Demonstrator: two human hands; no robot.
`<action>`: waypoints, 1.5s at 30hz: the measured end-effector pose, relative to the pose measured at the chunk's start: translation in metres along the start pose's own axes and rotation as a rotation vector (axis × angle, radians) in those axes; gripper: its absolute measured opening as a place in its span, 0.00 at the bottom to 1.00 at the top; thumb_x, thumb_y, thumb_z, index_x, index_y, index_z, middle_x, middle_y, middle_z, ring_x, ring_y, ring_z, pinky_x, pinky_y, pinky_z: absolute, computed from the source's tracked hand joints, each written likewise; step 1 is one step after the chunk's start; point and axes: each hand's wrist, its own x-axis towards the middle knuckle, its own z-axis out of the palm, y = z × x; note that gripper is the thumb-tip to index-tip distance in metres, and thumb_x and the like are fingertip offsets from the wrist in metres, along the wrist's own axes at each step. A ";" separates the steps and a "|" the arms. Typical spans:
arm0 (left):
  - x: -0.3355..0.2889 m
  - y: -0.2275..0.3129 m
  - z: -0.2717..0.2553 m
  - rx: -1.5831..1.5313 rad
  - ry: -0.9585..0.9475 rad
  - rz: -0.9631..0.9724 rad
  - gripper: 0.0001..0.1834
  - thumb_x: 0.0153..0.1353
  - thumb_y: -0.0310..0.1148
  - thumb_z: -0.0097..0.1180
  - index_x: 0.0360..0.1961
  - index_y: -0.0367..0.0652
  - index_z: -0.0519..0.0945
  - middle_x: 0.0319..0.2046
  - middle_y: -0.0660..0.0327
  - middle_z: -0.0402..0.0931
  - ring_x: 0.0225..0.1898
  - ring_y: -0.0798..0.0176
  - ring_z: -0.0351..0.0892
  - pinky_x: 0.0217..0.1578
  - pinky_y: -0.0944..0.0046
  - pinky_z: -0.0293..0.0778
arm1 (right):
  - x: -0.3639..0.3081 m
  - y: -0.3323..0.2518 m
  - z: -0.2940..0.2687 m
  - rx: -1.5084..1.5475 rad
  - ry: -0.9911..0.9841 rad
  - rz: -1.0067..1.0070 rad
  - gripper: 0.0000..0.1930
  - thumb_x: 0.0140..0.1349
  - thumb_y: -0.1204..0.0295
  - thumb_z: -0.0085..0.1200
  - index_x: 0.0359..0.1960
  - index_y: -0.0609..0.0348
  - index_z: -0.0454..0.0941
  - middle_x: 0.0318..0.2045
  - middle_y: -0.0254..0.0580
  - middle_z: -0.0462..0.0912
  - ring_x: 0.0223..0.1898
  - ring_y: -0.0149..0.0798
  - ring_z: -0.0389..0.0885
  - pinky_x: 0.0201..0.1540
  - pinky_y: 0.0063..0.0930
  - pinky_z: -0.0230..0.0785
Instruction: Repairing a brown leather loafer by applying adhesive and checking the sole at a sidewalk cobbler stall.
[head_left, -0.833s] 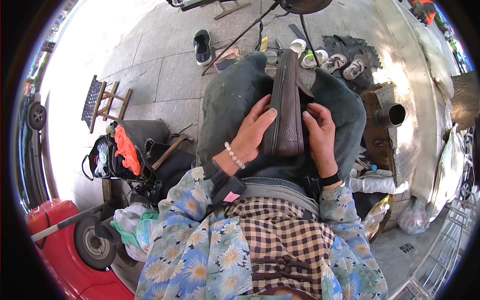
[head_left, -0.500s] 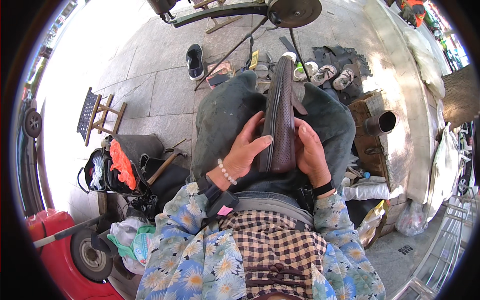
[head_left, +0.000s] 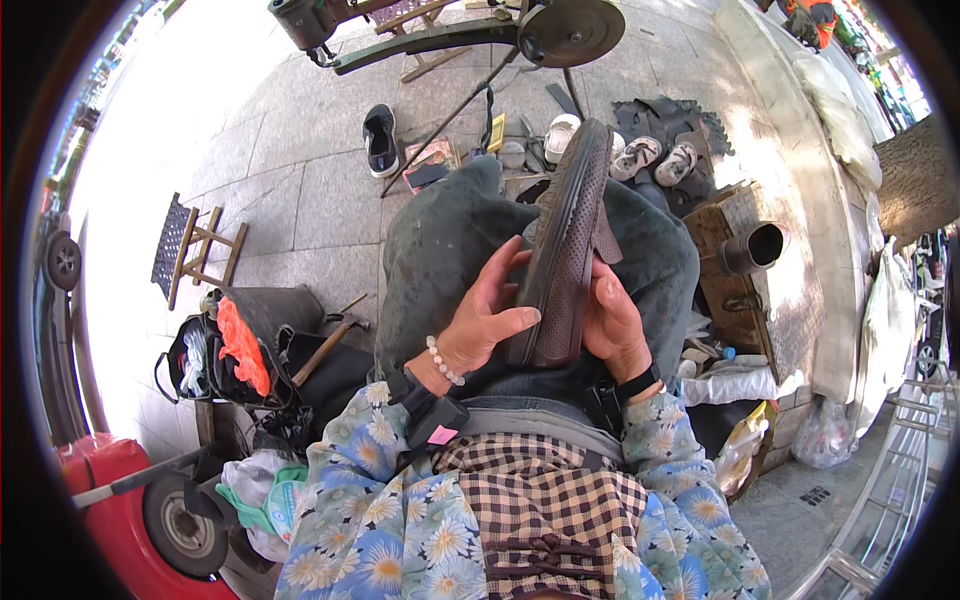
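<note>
Two hands (head_left: 477, 325), one brown shoe (head_left: 572, 245), one beaded bracelet (head_left: 441, 362)

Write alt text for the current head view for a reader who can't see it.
Left hand and right hand hold a brown shoe over the lap, its sole facing left. Ahead, a black shoe sits on paving; a hammer lies at left.

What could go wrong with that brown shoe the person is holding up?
The brown shoe might slip and drop onto the lap, since just the left hand and right hand seem to hold it up. Its flap sticks out toward the right, so it could get bent. And the hammer, lying over on the left, might get knocked if an elbow swings that way.
</note>
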 end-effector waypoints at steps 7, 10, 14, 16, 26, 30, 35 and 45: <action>-0.001 0.004 0.002 0.029 -0.054 -0.027 0.49 0.46 0.29 0.62 0.67 0.45 0.47 0.63 0.58 0.52 0.56 0.60 0.60 0.58 0.61 0.58 | -0.004 0.002 -0.001 0.048 0.057 -0.061 0.34 0.51 0.62 0.61 0.58 0.61 0.61 0.51 0.43 0.72 0.51 0.40 0.73 0.56 0.35 0.64; -0.001 0.004 0.000 0.060 -0.050 -0.060 0.47 0.46 0.29 0.62 0.67 0.44 0.50 0.62 0.59 0.53 0.56 0.61 0.61 0.58 0.62 0.58 | -0.005 0.003 -0.002 0.027 0.084 -0.066 0.34 0.50 0.64 0.62 0.58 0.61 0.61 0.51 0.43 0.72 0.50 0.42 0.73 0.56 0.37 0.65; 0.000 0.005 0.003 0.026 -0.100 -0.089 0.44 0.46 0.29 0.61 0.65 0.42 0.54 0.59 0.61 0.59 0.54 0.64 0.63 0.57 0.64 0.59 | -0.007 0.001 -0.003 -0.010 0.100 -0.084 0.32 0.51 0.66 0.61 0.56 0.62 0.63 0.49 0.44 0.74 0.49 0.42 0.74 0.54 0.37 0.66; 0.000 0.004 0.003 0.019 -0.108 -0.110 0.43 0.46 0.29 0.61 0.65 0.41 0.55 0.58 0.61 0.60 0.54 0.66 0.64 0.56 0.64 0.60 | -0.008 0.002 -0.006 0.002 0.102 -0.076 0.31 0.51 0.66 0.60 0.56 0.62 0.63 0.49 0.44 0.74 0.48 0.42 0.75 0.54 0.36 0.67; 0.001 0.005 0.004 0.042 -0.125 -0.078 0.43 0.46 0.30 0.61 0.64 0.40 0.55 0.56 0.61 0.63 0.53 0.65 0.65 0.56 0.64 0.61 | -0.009 0.001 -0.003 0.015 0.105 -0.062 0.28 0.51 0.68 0.59 0.54 0.64 0.66 0.47 0.44 0.76 0.47 0.41 0.76 0.53 0.36 0.67; 0.001 0.007 0.004 0.043 -0.114 -0.096 0.43 0.47 0.30 0.61 0.64 0.40 0.55 0.55 0.59 0.65 0.53 0.64 0.65 0.56 0.63 0.60 | -0.008 0.000 -0.003 0.014 0.103 -0.069 0.28 0.50 0.69 0.59 0.53 0.63 0.66 0.47 0.44 0.76 0.47 0.41 0.76 0.53 0.35 0.67; 0.000 0.009 0.005 0.035 -0.134 -0.118 0.45 0.46 0.30 0.60 0.65 0.38 0.53 0.62 0.57 0.57 0.61 0.59 0.58 0.61 0.59 0.53 | -0.009 0.000 -0.003 0.026 0.084 -0.050 0.27 0.50 0.70 0.59 0.53 0.61 0.67 0.46 0.42 0.75 0.47 0.39 0.74 0.53 0.34 0.65; -0.002 0.006 0.005 0.033 -0.119 -0.093 0.43 0.47 0.28 0.60 0.65 0.40 0.55 0.54 0.59 0.66 0.54 0.64 0.65 0.57 0.62 0.60 | -0.010 -0.001 0.000 0.015 0.074 -0.053 0.27 0.49 0.72 0.59 0.53 0.61 0.66 0.46 0.42 0.75 0.47 0.39 0.74 0.53 0.35 0.65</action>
